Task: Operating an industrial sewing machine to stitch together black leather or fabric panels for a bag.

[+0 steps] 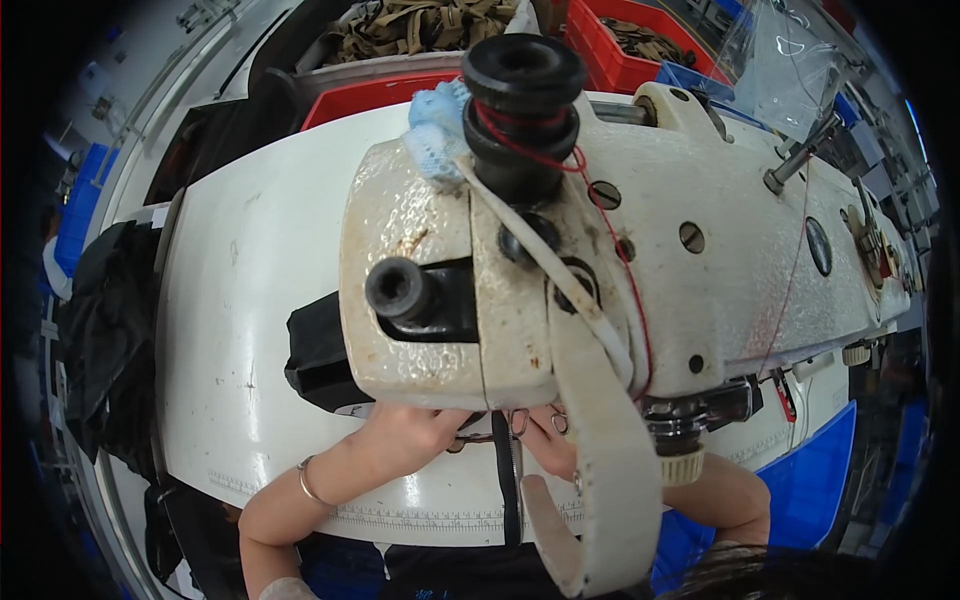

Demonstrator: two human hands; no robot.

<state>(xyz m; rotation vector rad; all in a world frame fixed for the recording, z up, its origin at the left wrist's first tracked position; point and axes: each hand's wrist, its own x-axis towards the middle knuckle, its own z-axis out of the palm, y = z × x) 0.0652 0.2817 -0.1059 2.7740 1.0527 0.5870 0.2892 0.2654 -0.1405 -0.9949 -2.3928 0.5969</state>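
A large off-white sewing machine fills the middle and hides much of the work beneath its head. Beneath its front edge, my left hand has curled fingers, their tips and whatever they hold hidden. My right hand comes in from the other side, partly behind the machine's curved pale strip; its fingertips are also hidden. Between the two hands, a narrow black strip, like zipper tape, runs toward me over the table edge. Black fabric sticks out left of the machine head.
The white table has a printed ruler along its near edge. Dark fabric hangs at its left side. Red crates with brown straps stand behind. Red thread runs down the machine; a blue cloth sits on top.
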